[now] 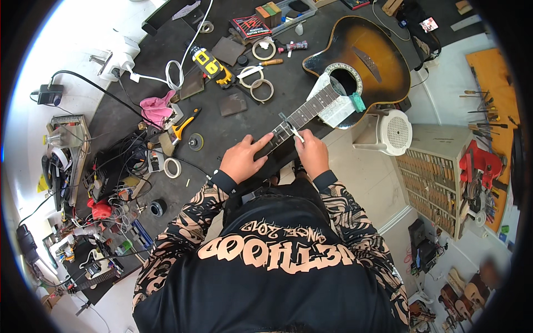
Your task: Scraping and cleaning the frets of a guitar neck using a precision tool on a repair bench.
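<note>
A person bends over a dark workbench (214, 130) in a workshop, attending to the neck of a sunburst acoustic guitar (350, 47) that lies face up, its body on the far right of the bench and its fretboard (302, 115) angling back toward the worker. The right hand (313, 152) has its fingers closed around a slim pale-handled tool (297, 135), whose dark head appears to lie across the frets. The left hand (244, 159) rests at the neck, index finger stretched onto the fretboard and thumb spread apart from it; whether the other fingers grip the neck cannot be told. White sheets (336, 114) flank the fretboard's end by the soundhole, a teal wad (357, 101) beside them. The step in hand looks to be detail work on the frets; the next move likely calls for a steady neck and a light, controlled touch.
</note>
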Tool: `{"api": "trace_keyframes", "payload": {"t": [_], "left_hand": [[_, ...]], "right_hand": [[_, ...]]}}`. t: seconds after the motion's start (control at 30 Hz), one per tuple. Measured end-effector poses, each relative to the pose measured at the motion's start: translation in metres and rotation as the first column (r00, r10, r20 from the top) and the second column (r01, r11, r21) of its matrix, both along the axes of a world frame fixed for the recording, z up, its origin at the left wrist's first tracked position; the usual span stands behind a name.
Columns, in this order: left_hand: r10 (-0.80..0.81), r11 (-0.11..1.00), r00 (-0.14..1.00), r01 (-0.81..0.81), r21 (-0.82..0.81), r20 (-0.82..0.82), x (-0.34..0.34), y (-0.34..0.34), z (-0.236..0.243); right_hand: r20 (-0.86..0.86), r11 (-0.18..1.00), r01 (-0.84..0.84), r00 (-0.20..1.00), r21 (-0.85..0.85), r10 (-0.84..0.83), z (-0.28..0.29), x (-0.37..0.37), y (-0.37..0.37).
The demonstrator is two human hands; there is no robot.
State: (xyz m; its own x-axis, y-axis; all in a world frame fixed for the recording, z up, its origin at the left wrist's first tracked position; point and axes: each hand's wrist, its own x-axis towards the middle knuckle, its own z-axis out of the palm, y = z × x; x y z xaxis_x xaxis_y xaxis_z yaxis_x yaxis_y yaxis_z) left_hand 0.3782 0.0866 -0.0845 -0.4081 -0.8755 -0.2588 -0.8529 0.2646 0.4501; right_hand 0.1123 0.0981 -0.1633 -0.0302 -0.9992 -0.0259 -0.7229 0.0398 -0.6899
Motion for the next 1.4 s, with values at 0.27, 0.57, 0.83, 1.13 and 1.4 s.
{"api": "trace_keyframes", "payload": {"t": [0.27,0.57,0.83,1.13,1.4], "left_hand": [[-0.008,0.999,0.999,0.007,0.031,0.036,0.004,-0.008,0.002],[-0.037,0.999,0.999,0.037,0.010,0.018,0.007,-0.010,-0.001],[0.031,0.999,0.999,-0.032,-0.026,-0.006,0.004,-0.011,0.004],[0.026,1.000,0.999,-0.025,-0.016,0.031,0.005,-0.009,0.000],[0.014,1.000,0.999,-0.014,-0.012,0.031,0.004,-0.008,-0.001]], "right_hand": [[-0.026,0.999,-0.013,1.000,0.033,0.014,0.006,0.003,-0.004],[-0.021,0.999,-0.011,1.000,0.039,0.011,0.006,0.004,-0.006],[-0.013,0.999,0.012,1.000,0.036,-0.011,0.006,0.003,-0.002],[-0.026,1.000,0.002,1.000,0.001,-0.002,0.010,0.003,-0.005],[-0.006,1.000,-0.006,1.000,0.000,0.006,0.007,0.005,-0.008]]}}
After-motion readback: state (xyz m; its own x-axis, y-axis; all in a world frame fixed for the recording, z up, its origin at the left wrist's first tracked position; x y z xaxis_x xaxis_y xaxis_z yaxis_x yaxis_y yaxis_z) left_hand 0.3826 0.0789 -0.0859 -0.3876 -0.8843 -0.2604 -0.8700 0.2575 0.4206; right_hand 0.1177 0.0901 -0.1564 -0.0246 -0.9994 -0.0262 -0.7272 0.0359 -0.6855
